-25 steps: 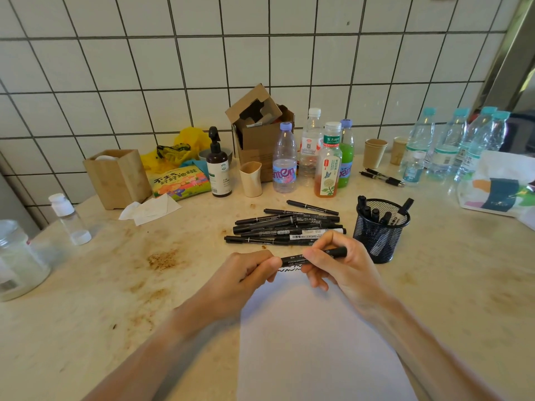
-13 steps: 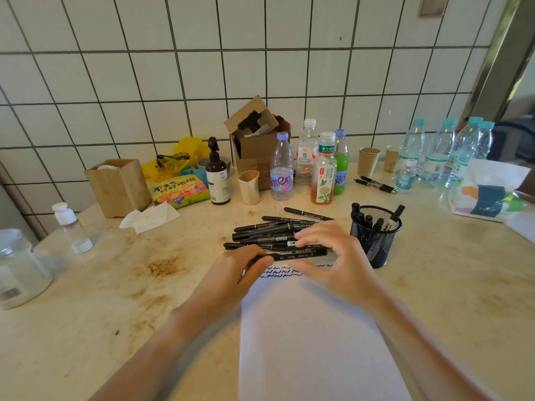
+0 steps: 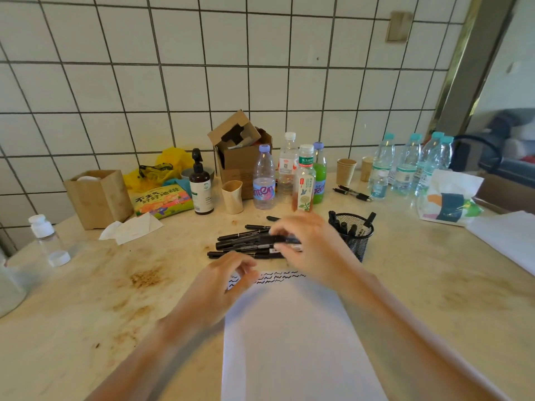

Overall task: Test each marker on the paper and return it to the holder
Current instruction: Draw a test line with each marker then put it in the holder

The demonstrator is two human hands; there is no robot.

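Your right hand (image 3: 312, 244) is over the pile of black markers (image 3: 246, 241) at 12 o'clock from the paper (image 3: 289, 342). Its fingers pinch one marker (image 3: 285, 239). Your left hand (image 3: 223, 282) rests at the paper's top left corner, fingers curled close and holding nothing. The mesh holder (image 3: 359, 241) stands at 3 o'clock from the pile, with markers in it. Wavy lines (image 3: 278, 277) cross the paper's top.

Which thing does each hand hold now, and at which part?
The right hand grips one black marker at its right end, above the pile. The left hand holds nothing visible.
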